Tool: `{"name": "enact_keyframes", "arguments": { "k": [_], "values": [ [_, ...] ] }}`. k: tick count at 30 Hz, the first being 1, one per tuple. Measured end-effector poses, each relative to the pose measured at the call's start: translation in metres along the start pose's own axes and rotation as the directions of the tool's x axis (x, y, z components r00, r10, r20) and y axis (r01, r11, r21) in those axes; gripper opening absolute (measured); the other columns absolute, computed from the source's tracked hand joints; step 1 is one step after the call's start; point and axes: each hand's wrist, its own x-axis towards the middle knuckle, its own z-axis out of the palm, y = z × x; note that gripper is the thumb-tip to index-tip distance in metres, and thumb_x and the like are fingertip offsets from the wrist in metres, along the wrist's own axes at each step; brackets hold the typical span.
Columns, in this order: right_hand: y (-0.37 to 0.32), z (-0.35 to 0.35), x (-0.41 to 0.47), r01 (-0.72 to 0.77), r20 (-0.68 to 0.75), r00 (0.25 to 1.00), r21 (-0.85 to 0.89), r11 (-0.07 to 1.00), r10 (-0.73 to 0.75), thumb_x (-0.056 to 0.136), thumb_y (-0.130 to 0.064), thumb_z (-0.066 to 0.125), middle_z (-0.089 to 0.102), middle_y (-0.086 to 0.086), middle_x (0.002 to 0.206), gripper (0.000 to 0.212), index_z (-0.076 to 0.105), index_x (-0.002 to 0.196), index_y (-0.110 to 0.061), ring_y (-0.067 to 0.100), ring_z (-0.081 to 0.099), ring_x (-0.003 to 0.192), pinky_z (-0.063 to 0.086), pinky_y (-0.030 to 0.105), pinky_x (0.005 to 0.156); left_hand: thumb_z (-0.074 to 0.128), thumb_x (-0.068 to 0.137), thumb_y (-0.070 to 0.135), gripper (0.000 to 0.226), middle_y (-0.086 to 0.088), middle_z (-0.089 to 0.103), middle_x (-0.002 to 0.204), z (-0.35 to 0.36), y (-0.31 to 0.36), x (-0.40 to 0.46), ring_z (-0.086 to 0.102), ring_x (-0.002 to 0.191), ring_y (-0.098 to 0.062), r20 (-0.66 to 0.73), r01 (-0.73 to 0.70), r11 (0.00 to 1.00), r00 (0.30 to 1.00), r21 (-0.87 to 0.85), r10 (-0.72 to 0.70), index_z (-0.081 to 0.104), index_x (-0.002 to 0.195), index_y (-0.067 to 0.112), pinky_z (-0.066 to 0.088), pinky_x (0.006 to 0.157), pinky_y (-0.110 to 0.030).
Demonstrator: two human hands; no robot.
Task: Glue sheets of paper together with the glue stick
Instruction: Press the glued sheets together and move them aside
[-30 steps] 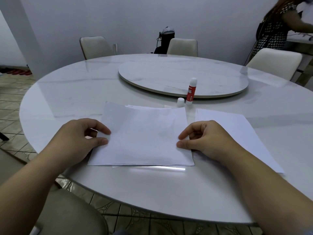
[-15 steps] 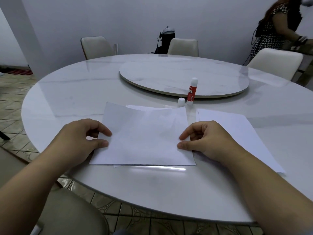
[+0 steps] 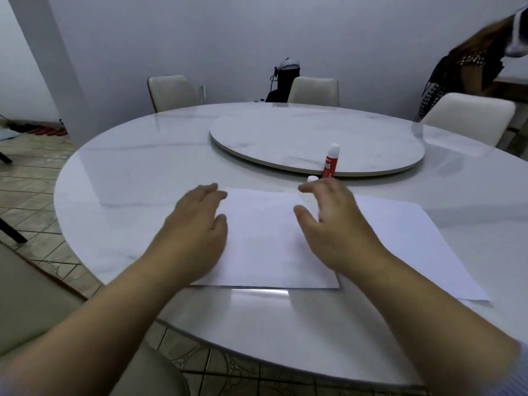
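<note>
A white sheet of paper (image 3: 265, 244) lies flat near the front edge of the round marble table (image 3: 143, 178). My left hand (image 3: 197, 230) rests spread over its left side, fingers apart. My right hand (image 3: 334, 224) hovers over its right side, fingers spread, holding nothing. A second white sheet (image 3: 423, 247) lies to the right, partly under my right arm. A red and white glue stick (image 3: 330, 162) stands upright just beyond the paper, uncapped, with its small white cap (image 3: 312, 178) beside it, partly hidden by my right fingers.
A round turntable (image 3: 285, 138) sits at the table's centre, right behind the glue stick. Cream chairs (image 3: 468, 115) surround the table. A person stands at the far right by another surface. A dark bag (image 3: 283, 81) stands behind the far chair.
Both hands let go of the sheet's side edges and opened, moving forward over the paper. The camera tilted down and nearer; the top sheet now lies flat on the one beneath.
</note>
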Motion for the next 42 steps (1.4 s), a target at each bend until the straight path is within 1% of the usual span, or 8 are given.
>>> {"name": "enact_keyframes", "arguments": {
  "k": [3, 6, 15, 24, 29, 34, 37, 42],
  "values": [
    [-0.01, 0.033, 0.008, 0.043, 0.33, 0.943, -0.218, 0.975, 0.032, 0.101, -0.03, 0.029, 0.013, 0.003, 0.161, 0.053, 0.02, 0.15, -0.012, 0.017, 0.009, 0.146, 0.01, 0.03, 0.116, 0.026, 0.099, 0.031, 0.054, 0.002, 0.002, 0.16, 0.03, 0.011, 0.008, 0.0, 0.145, -0.012, 0.202, -0.04, 0.988, 0.979, 0.147, 0.01, 0.011, 0.149, 0.017, 0.001, 0.115, -0.028],
    [-0.002, 0.05, 0.007, 0.061, 0.442, 0.892, -0.312, 0.948, 0.088, 0.101, -0.035, 0.019, -0.001, 0.001, 0.163, 0.057, 0.006, 0.153, -0.015, 0.015, -0.001, 0.148, 0.0, 0.03, 0.117, 0.018, 0.099, 0.036, 0.057, 0.003, -0.003, 0.16, 0.043, 0.002, 0.009, -0.003, 0.145, -0.011, 0.298, -0.058, 0.966, 0.954, 0.251, -0.02, 0.003, 0.15, 0.018, -0.002, 0.116, -0.032],
    [0.005, 0.051, 0.005, 0.053, 0.453, 0.885, -0.328, 0.943, 0.107, 0.1, -0.04, 0.015, -0.007, -0.005, 0.162, 0.057, 0.001, 0.153, -0.022, 0.01, -0.005, 0.147, -0.004, 0.026, 0.115, 0.016, 0.097, 0.044, 0.059, 0.007, -0.007, 0.159, 0.041, -0.006, 0.008, -0.007, 0.145, -0.008, 0.313, -0.056, 0.962, 0.949, 0.267, -0.031, 0.0, 0.15, 0.023, -0.004, 0.116, -0.03],
    [0.002, 0.049, -0.002, -0.056, 0.396, 0.893, -0.374, 0.926, 0.214, 0.097, -0.048, 0.016, -0.008, -0.003, 0.162, 0.064, 0.0, 0.153, -0.019, 0.011, -0.006, 0.147, -0.003, 0.029, 0.116, 0.019, 0.092, 0.056, 0.069, 0.008, -0.002, 0.159, 0.032, -0.023, 0.003, -0.004, 0.145, -0.008, 0.249, 0.028, 0.96, 0.963, 0.278, -0.1, 0.001, 0.15, 0.022, 0.0, 0.116, -0.03],
    [0.005, 0.042, -0.003, -0.042, 0.437, 0.874, -0.367, 0.929, 0.212, 0.098, -0.046, 0.015, -0.01, -0.003, 0.162, 0.063, -0.003, 0.152, -0.019, 0.01, -0.008, 0.147, -0.005, 0.028, 0.115, 0.019, 0.087, 0.065, 0.079, 0.006, -0.001, 0.159, 0.033, -0.027, 0.001, -0.002, 0.145, -0.011, 0.187, 0.104, 0.951, 0.969, 0.291, -0.164, 0.003, 0.15, 0.021, 0.002, 0.116, -0.033],
    [0.007, 0.044, -0.01, -0.086, 0.379, 0.888, -0.42, 0.903, 0.261, 0.095, -0.053, 0.013, -0.01, -0.002, 0.162, 0.07, -0.004, 0.152, -0.017, 0.01, -0.009, 0.147, -0.006, 0.032, 0.118, 0.02, 0.086, 0.066, 0.082, 0.004, 0.001, 0.16, 0.034, -0.028, 0.002, -0.001, 0.145, -0.012, 0.17, 0.14, 0.945, 0.966, 0.294, -0.196, 0.004, 0.15, 0.018, 0.003, 0.116, -0.033],
    [0.007, 0.043, -0.011, -0.109, 0.349, 0.899, -0.408, 0.906, 0.266, 0.093, -0.057, 0.017, -0.004, -0.002, 0.163, 0.074, 0.0, 0.153, -0.017, 0.011, -0.004, 0.148, -0.002, 0.033, 0.117, 0.021, 0.083, 0.068, 0.087, 0.002, 0.003, 0.16, 0.034, -0.029, 0.003, -0.001, 0.146, -0.014, 0.155, 0.164, 0.936, 0.963, 0.311, -0.22, 0.003, 0.15, 0.014, 0.003, 0.116, -0.034],
    [0.006, 0.033, -0.007, -0.088, 0.223, 0.959, -0.348, 0.934, 0.174, 0.087, -0.061, 0.036, 0.034, -0.003, 0.152, 0.075, 0.023, 0.148, -0.02, 0.017, 0.026, 0.139, 0.012, 0.034, 0.111, 0.024, 0.078, 0.073, 0.096, -0.001, 0.004, 0.16, 0.034, -0.028, 0.002, 0.0, 0.146, -0.015, 0.117, 0.201, 0.932, 0.962, 0.303, -0.245, 0.003, 0.149, 0.012, 0.005, 0.116, -0.036]
  ]
}}
